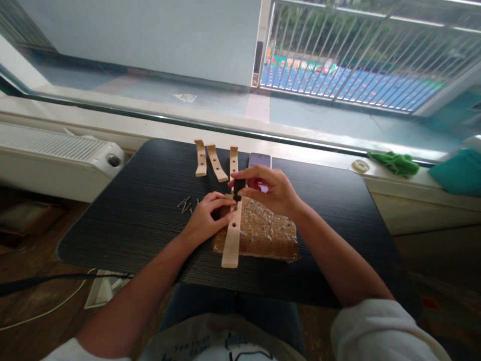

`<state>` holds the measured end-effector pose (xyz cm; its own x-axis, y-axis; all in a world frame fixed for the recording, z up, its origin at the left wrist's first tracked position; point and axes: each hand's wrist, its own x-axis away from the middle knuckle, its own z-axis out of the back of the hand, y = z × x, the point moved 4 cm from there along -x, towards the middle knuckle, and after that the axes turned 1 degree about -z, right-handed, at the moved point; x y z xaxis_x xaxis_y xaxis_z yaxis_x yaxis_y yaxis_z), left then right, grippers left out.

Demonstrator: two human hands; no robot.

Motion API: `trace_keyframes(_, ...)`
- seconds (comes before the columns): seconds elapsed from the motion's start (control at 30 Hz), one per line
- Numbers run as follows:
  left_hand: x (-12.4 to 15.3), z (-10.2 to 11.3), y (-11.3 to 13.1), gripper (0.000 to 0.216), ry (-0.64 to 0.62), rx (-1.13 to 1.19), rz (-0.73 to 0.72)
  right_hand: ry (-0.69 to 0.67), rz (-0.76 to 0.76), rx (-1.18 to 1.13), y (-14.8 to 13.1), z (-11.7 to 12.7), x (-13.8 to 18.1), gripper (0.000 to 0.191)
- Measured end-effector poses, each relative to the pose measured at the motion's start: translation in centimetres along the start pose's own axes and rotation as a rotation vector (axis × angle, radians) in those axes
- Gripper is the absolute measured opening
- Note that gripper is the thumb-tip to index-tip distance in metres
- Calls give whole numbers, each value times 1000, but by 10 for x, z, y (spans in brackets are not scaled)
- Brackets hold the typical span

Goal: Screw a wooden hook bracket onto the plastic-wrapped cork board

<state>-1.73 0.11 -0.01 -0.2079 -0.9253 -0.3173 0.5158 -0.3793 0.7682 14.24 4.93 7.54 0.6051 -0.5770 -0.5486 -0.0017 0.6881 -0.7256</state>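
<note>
A pale wooden strip with drilled holes lies across the left part of a brown block that looks wrapped in shiny clear film. My left hand grips the strip from its left side, its fingers bent over the strip near a hole. Pinched between the thumb and fingers of my right hand is the black handle of a short screwdriver. It stands roughly upright over the strip, beside my left fingertips. The screwdriver's tip and any screw under it are too hidden to make out.
Several loose screws lie left of my left hand. Behind are wooden strips with bent ends and a phone on the dark table. A green cloth and a tape roll rest on the sill.
</note>
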Motion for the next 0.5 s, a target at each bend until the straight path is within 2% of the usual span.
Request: trace_keyframes(0.5,0,0,-3,22,-9,-3,2,146,-6,9,1,-2,-1,22)
